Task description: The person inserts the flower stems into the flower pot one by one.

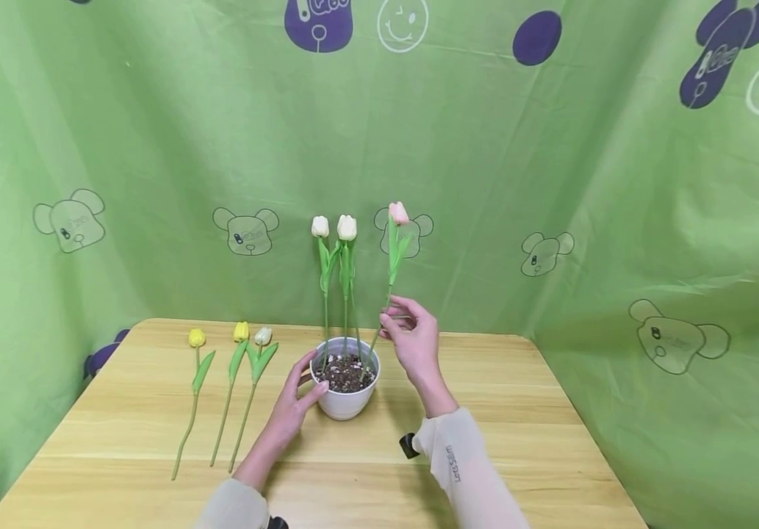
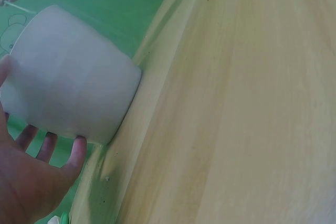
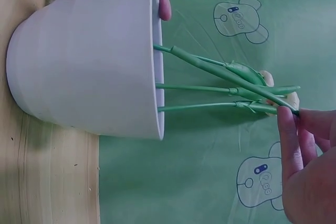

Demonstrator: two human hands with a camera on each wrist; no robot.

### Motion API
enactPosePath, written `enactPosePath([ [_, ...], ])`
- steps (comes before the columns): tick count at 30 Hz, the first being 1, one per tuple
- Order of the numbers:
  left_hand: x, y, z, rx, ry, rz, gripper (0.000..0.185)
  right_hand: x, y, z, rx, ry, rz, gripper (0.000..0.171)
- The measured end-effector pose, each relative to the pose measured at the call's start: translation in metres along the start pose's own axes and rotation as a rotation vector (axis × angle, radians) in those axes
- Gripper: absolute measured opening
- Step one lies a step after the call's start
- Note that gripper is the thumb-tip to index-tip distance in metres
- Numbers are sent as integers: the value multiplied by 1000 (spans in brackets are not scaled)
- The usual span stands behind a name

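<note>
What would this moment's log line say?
left hand: holds white pot | right hand: pinches pink tulip | three tulips: on table

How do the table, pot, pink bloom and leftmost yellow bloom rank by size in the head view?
1. Table
2. Pot
3. Pink bloom and leftmost yellow bloom: too alike to rank.

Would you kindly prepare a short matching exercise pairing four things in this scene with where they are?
Things:
1. pink tulip
2. soil
3. left hand
4. two yellow tulips

Places:
A. lying on the wooden table
B. against the side of the white pot
C. between the fingers of the right hand
D. filling the pot below its rim

Pairs: 1-C, 2-D, 3-B, 4-A
</note>
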State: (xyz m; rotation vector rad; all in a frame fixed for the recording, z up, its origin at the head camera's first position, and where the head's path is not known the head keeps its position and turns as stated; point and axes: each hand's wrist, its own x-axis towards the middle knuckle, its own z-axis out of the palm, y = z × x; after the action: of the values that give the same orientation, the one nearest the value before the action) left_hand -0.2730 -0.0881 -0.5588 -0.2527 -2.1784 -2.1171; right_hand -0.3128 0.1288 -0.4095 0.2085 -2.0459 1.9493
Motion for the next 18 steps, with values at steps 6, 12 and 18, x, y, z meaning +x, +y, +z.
enactPosePath([
  [6,1,1,0,-4,4,-8,69,3,4,7,12,16,-34,42],
  [12,0,2,1,-5,3,-5,69,4,10,12,3,17,-61,42],
  [18,0,2,0,-8,3,-3,69,2,18,14,-10,19,-89,40],
])
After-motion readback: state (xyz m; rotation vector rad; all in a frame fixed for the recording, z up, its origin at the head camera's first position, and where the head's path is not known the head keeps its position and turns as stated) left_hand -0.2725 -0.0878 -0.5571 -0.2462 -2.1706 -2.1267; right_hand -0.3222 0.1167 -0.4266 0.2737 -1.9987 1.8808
